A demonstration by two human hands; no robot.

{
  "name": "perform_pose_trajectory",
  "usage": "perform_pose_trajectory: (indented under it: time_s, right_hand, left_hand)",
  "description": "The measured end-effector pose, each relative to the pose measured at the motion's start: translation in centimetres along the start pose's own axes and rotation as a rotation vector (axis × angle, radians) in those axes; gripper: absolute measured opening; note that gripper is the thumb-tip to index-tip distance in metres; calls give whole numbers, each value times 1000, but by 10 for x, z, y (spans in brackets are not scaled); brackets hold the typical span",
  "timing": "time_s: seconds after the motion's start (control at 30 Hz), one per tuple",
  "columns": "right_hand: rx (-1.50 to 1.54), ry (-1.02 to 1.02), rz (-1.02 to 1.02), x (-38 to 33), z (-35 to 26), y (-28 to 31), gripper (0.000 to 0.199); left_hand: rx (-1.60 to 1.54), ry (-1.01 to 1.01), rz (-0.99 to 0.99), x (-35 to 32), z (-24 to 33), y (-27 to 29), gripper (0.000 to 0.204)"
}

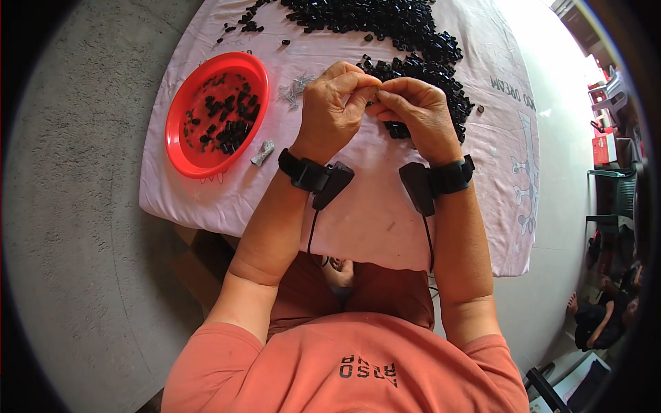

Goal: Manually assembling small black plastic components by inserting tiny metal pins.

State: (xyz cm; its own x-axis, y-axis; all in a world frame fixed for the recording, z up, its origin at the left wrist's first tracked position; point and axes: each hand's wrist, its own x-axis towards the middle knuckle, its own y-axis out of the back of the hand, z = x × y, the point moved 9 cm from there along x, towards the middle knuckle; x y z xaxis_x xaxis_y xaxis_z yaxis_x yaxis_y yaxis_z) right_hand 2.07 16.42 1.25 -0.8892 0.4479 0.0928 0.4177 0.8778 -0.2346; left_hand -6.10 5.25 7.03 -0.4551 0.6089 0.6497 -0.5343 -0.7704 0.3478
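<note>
Where both hands pinch together, a tiny black part point(372, 104) barely shows.

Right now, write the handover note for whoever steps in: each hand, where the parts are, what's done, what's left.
Left hand: raised over the table, fingertips pinched together against the right hand's; whatever is between them is too small to make out.
Right hand: same, pinching at the meeting point.
Parts: large pile of small black pieces at the far side of the pink cloth; small metal pins left of the hands.
Done: some black pieces lie in the red bowl.
Left: the pile outside the bowl is far bigger.
</note>
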Motion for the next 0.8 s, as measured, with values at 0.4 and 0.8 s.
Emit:
perform_pose_trajectory:
  time_s: [0.4, 0.8]
  right_hand:
    - [15, -30, 17, -1, -2, 2, 16]
    - [28, -30, 39, -1, -2, 5, 17]
  left_hand:
    - [-33, 3, -32, 0, 0, -3, 11]
    - [-18, -20, -22, 2, 4, -2, 11]
